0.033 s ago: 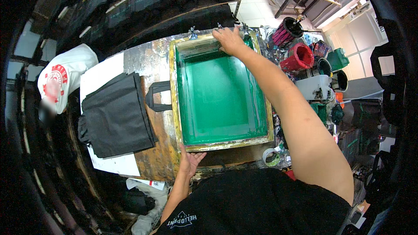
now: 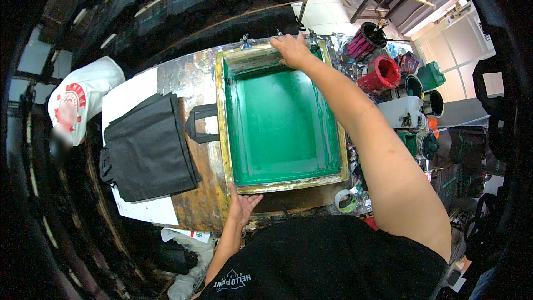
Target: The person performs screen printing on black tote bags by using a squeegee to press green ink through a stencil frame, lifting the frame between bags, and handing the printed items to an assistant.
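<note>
A wood-framed printing screen point(image 2: 225, 128) with a green mesh lies on the worktable, clamped along its far side. Across its far end stands a pale, ink-stained wooden bar that looks like a squeegee point(image 2: 250, 62). My right hand point(image 2: 291, 53) is closed over this bar, thumb on the near side; its fingertips are partly hidden. At the near left corner, my left hand point(image 2: 242, 209) has its fingers apart, palm up, with the thumb against the frame's edge. A black bag's handle point(image 2: 194, 123) sticks out from under the screen's left side; the rest of that bag is hidden.
A stack of black bags point(image 2: 150, 147) lies left on white sheets point(image 2: 130, 89). To the right stand ink pots, including a red one point(image 2: 383, 72), and a white jug point(image 2: 402, 112). A tape roll point(image 2: 345, 201) sits by the near edge. Another person's white sleeve point(image 2: 91, 91) shows left.
</note>
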`<state>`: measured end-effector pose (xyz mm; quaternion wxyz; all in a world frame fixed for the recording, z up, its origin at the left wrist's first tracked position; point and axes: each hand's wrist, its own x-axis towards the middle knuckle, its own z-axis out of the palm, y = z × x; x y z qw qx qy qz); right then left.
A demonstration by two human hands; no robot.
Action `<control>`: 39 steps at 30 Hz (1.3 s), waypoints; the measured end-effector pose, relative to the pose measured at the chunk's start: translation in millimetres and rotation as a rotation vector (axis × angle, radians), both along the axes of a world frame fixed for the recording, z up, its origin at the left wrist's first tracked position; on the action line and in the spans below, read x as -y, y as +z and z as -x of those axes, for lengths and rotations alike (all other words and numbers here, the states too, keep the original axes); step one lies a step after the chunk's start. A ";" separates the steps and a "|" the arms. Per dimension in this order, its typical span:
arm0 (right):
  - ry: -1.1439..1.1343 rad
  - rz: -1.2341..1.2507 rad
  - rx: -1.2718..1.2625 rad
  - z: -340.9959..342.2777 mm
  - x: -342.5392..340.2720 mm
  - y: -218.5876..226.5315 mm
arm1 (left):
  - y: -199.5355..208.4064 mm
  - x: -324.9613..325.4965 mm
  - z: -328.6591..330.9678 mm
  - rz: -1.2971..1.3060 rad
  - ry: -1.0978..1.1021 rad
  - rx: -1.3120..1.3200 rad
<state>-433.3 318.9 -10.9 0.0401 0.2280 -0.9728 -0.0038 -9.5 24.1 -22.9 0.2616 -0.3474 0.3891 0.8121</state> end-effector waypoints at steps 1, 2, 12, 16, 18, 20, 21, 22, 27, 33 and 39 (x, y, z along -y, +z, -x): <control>-0.007 -0.005 0.066 9.0 -2.0 3.2 | -3.1 1.7 3.7 0.005 -0.017 0.059; -0.010 -0.009 0.132 13.9 -1.3 9.3 | -8.3 6.7 7.3 0.010 -0.029 0.118; -0.120 0.003 -0.227 -32.9 9.0 -20.1 | 52.2 35.6 182.3 1.067 -0.696 -0.695; -0.025 0.012 -0.177 -19.7 0.4 -20.6 | 58.8 -29.0 314.2 1.721 -0.422 -1.311; 0.059 -0.048 -0.074 -3.5 -14.9 -3.6 | 56.3 -52.5 369.8 1.922 -0.446 -1.453; -0.009 -0.029 0.052 -4.6 -23.8 6.6 | 38.9 -61.0 402.8 1.967 -0.762 -1.349; -0.061 -0.016 0.109 -3.0 -32.4 5.5 | 36.3 -69.7 414.7 1.978 -1.022 -1.207; -0.123 0.054 0.159 -0.1 -36.6 -4.3 | 33.4 -74.7 421.1 1.899 -1.030 -1.190; -0.091 0.036 0.061 -3.1 -31.2 -4.8 | 17.0 -67.2 422.7 2.055 -0.962 -1.256; -0.053 0.072 -0.005 -60.7 -30.2 -7.2 | 1.9 -60.0 369.4 2.039 -0.801 -1.425; -0.070 0.091 0.085 -148.4 -27.1 -8.6 | 13.2 -59.5 276.0 1.963 -0.750 -1.469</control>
